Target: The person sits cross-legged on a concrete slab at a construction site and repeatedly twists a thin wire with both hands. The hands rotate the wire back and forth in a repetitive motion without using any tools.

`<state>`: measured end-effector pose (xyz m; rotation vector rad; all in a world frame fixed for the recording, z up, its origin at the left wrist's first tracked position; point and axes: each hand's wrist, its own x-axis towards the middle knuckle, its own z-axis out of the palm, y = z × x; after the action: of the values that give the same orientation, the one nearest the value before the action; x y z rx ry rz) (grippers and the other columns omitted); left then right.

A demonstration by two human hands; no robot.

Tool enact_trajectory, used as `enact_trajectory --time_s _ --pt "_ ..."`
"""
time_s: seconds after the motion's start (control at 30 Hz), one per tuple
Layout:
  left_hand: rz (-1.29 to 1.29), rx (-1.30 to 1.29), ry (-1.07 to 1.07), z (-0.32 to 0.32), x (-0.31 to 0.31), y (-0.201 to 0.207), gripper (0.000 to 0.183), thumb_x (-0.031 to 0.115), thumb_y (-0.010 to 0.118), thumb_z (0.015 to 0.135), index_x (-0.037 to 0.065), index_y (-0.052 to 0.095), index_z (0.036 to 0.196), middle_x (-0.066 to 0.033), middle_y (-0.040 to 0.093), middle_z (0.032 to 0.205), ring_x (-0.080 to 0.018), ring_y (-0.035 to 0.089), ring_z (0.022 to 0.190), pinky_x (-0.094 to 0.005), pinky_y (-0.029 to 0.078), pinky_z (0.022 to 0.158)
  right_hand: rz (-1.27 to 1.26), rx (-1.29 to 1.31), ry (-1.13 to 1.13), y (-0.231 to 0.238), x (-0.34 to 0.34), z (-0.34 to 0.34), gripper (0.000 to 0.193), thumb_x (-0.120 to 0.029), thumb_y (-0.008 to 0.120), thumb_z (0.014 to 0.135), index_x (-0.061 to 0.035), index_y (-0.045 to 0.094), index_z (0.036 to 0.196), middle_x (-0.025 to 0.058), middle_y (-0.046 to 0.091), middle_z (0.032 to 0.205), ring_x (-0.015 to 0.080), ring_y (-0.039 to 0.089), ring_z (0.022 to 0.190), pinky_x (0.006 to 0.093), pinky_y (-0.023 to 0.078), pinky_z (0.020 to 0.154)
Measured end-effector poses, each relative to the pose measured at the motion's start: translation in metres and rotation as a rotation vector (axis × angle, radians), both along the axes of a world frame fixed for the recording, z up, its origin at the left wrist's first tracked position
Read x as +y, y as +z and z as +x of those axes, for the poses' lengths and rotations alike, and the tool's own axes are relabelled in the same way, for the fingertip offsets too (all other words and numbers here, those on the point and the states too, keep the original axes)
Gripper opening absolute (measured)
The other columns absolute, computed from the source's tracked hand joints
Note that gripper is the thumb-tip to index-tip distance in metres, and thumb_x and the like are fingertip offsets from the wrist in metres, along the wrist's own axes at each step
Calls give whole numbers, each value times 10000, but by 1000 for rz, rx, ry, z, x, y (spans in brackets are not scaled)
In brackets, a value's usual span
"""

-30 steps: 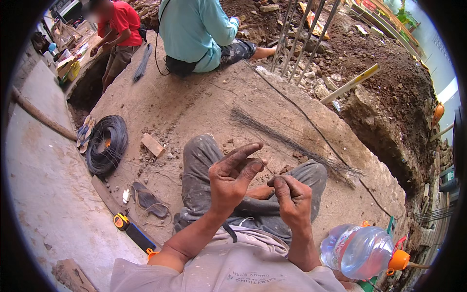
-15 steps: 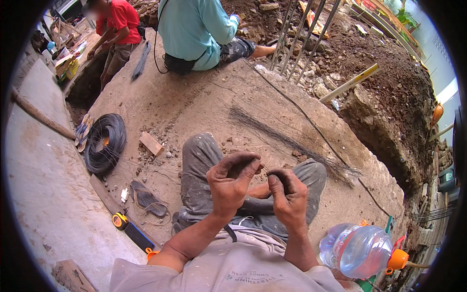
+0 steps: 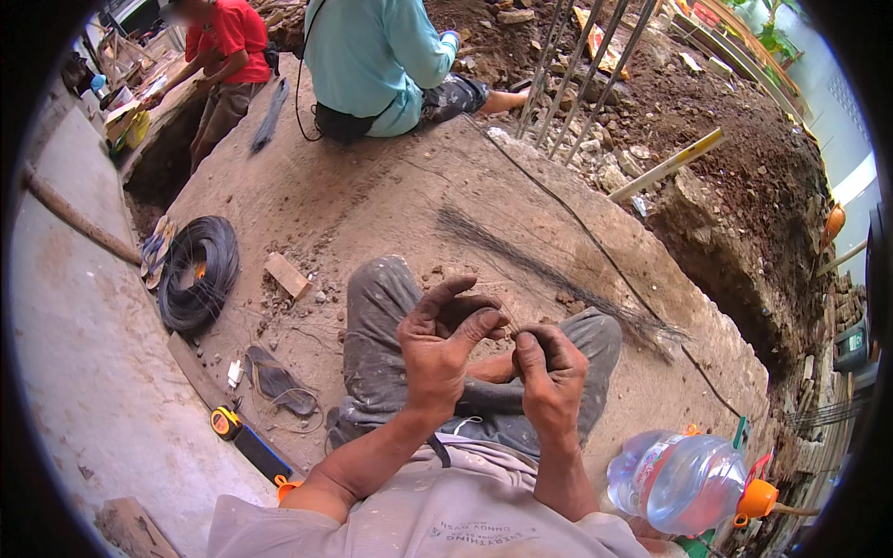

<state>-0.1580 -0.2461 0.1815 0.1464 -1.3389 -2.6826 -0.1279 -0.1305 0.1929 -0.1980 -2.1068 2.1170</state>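
Note:
Above my crossed legs, my left hand point(image 3: 439, 349) is closed in a pinch, thumb against the fingers, with the index finger lifted. My right hand point(image 3: 553, 377) sits close beside it, thumb and index finger pressed together. A thin wire point(image 3: 511, 322), barely visible, spans the small gap between the fingertips. Dark dirt coats the fingers of both hands. Past my knees, a loose bundle of thin dark wires point(image 3: 549, 270) lies on the concrete slab point(image 3: 372, 200). A coil of black wire point(image 3: 198, 274) rests at the left.
Left of me are a brick piece point(image 3: 288, 276), a sandal point(image 3: 281, 383) and a tape measure point(image 3: 226, 422). A large water bottle point(image 3: 684, 479) lies at my right. Ahead sits a person in turquoise point(image 3: 367, 70), near upright steel bars point(image 3: 586, 79). Another person in red point(image 3: 233, 42) stands by a trench.
My left index finger has lifted and straightened, and the left fingertips have moved nearer my right hand. The person in red has shifted an arm outward.

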Motion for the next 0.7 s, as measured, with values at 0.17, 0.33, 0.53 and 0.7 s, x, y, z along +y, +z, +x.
enact_trajectory --time_s 0.17,0.33,0.53,0.7 --pt "118 -61 -51 0 1 -5 288 -10 689 806 -11 606 1082 -121 679 869 -194 678 757 -271 568 641 21 21 -20 -4 -1 0 134 -84 574 926 44 612 924 0 547 678 55 484 597 200 385 528" --pt "74 -98 -146 1 -3 -9 149 43 677 837 -9 654 974 -107 678 832 -190 672 749 -277 545 656 25 11 -14 -2 -2 1 137 -83 571 926 44 618 906 8 560 683 59 501 604 202 402 542" --pt "73 -140 -89 5 1 -3 107 41 691 832 -14 671 922 -66 680 809 -125 646 741 -239 525 701 14 15 -25 -6 -1 2 132 -77 576 918 47 622 909 12 569 685 65 512 597 207 407 535" --pt "-159 -51 25 10 2 -9 114 -7 692 814 -24 672 925 -61 677 847 -111 634 778 -229 510 722 44 -12 24 -8 2 2 137 -68 574 914 45 636 960 15 581 693 66 517 589 206 400 521"
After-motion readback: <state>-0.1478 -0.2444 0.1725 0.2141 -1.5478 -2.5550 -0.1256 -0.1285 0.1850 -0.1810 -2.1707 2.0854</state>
